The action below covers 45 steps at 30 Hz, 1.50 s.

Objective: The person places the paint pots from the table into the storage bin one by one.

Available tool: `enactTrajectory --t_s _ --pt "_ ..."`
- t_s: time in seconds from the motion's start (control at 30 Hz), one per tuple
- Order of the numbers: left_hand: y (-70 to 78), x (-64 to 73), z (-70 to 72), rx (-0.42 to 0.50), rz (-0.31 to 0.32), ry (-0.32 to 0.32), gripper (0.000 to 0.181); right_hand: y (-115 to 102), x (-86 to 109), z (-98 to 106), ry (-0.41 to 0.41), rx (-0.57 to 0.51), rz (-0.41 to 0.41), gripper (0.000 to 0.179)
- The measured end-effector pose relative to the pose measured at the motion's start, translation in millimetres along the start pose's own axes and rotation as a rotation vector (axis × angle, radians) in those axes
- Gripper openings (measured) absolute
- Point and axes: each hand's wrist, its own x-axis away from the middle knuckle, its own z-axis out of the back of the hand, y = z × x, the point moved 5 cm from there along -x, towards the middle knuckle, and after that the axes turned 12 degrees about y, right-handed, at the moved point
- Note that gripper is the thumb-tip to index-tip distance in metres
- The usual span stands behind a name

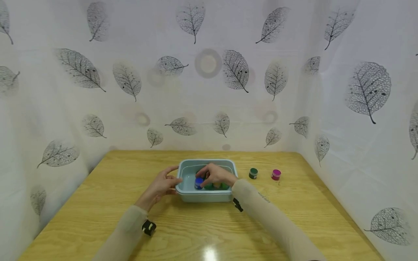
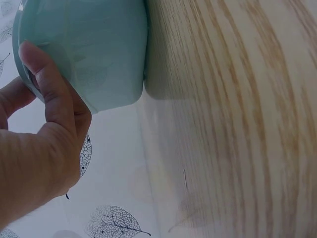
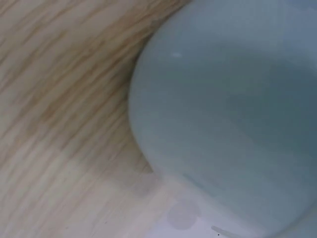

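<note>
A light blue-green plastic tub [image 1: 205, 196] stands on the wooden table, holding several small jars. My left hand [image 1: 162, 185] holds the tub's left rim; in the left wrist view its fingers [image 2: 57, 94] lie against the outer wall and the thumb is at the rim. My right hand [image 1: 216, 174] reaches down into the tub and pinches a small blue jar [image 1: 198, 183]. Beside that jar are a green jar [image 1: 208, 186] and others, partly hidden by the right hand. The right wrist view shows only the tub's outer wall [image 3: 213, 124], with the hand out of sight.
Right of the tub on the table [image 1: 209, 221] stand a dark green jar [image 1: 253, 173] and a magenta jar [image 1: 275, 174]. A white curtain [image 1: 209, 94] with a leaf print hangs behind the table and along both sides.
</note>
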Motion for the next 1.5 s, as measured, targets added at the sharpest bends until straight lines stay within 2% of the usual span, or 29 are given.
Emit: enactTrajectory --t_s 0.53,0.73,0.97,1.17,1.37,1.5 --pt "-3.7 -1.8 -0.2 -0.004 -0.008 -0.005 0.064 2.6 -1.2 -1.3 -0.015 0.029 -0.015 0.032" --pt "-2.2 -0.9 -0.3 0.000 -0.017 -0.013 0.064 4.2 -0.2 3.0 -0.005 -0.020 0.001 0.034" --pt "-2.6 -1.3 -0.9 0.002 -0.018 -0.017 0.063 4.5 4.2 12.6 0.014 -0.076 0.033 0.031" --pt "-2.4 -0.8 -0.9 0.007 -0.015 -0.013 0.064 3.2 7.8 25.5 0.014 -0.148 0.012 0.028" --pt "-1.6 -1.0 -0.3 0.009 -0.012 -0.010 0.064 5.1 12.2 35.0 -0.010 -0.150 0.011 0.028" --pt "-1.4 -1.2 -0.4 0.009 -0.012 -0.014 0.064 10.4 17.1 42.0 -0.017 -0.172 -0.020 0.027"
